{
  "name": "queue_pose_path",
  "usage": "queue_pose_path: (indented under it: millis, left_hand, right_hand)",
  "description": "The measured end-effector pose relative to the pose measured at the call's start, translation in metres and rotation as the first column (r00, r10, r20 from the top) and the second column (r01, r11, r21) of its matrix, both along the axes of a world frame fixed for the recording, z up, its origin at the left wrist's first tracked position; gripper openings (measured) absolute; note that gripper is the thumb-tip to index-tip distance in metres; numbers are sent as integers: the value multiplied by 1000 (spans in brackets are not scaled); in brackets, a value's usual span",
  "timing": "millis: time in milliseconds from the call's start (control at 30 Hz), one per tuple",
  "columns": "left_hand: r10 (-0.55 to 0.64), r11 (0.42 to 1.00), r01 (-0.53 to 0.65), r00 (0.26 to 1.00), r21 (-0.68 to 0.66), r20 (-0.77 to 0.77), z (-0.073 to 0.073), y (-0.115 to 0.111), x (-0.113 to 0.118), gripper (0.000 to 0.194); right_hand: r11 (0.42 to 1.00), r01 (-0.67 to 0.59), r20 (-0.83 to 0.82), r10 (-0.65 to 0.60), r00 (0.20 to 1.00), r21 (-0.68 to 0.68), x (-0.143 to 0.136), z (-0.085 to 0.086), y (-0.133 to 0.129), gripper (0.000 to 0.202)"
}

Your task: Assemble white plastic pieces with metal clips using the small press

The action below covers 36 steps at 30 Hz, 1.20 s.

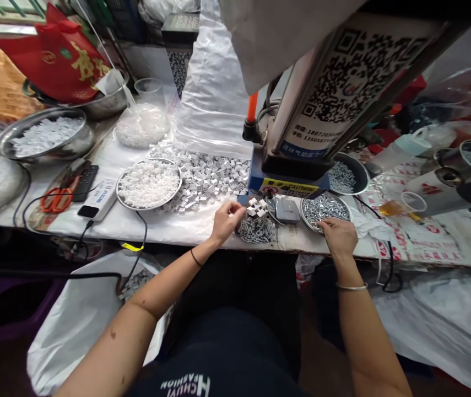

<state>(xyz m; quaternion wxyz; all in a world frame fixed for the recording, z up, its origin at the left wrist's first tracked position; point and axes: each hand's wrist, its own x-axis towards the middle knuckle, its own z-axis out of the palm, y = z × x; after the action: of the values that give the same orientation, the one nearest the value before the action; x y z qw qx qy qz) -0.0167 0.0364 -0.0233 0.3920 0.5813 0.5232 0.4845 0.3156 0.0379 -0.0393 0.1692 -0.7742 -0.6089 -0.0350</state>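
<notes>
My left hand [227,221] is closed, thumb and fingertips pressed together beside a few small white blocks [256,207]. Whatever it pinches is too small to make out. Just below those blocks lies a heap of small grey metal parts [256,230]. My right hand [340,237] pinches at the near rim of a round dish of shiny metal pins [325,208]; what sits between its fingertips is hidden. Between the two hands, under the press [288,184] with its yellow caution label, is a flat grey metal block [287,210].
Many white square blocks [206,173] are spread left of the press. A bowl of white plastic pieces [149,184] stands nearer. Orange scissors [57,199] and a white power strip [98,199] lie further left. Behind the pin dish is a dark pan [359,175].
</notes>
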Motion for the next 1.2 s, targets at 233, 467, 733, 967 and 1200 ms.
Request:
queue_pose_path:
  millis: [233, 467, 733, 967, 1200]
  left_hand:
    - [-39, 997, 60, 941, 51, -337, -11, -43, 7, 10]
    - [-116, 992, 123, 983, 38, -140, -11, -34, 1, 15]
    - [14, 909, 167, 904, -383, 428, -5, -37, 3, 26]
    - [-160, 983, 163, 986, -90, 46, -5, -37, 1, 23]
    - [-37, 931, 235, 822, 279, -568, -7, -38, 9, 18]
  right_hand:
    - [998, -26, 60, 23, 998, 57, -2, 12, 6, 31]
    - [985, -91, -477, 152, 866, 149, -49, 39, -23, 26]
    - [926, -351, -860, 287, 421, 137, -171, 47, -61, 24]
    - [966, -215, -928, 207, 311, 143, -176, 48, -64, 25]
    - [1000, 11, -996, 8, -94, 7, -137, 32, -85, 29]
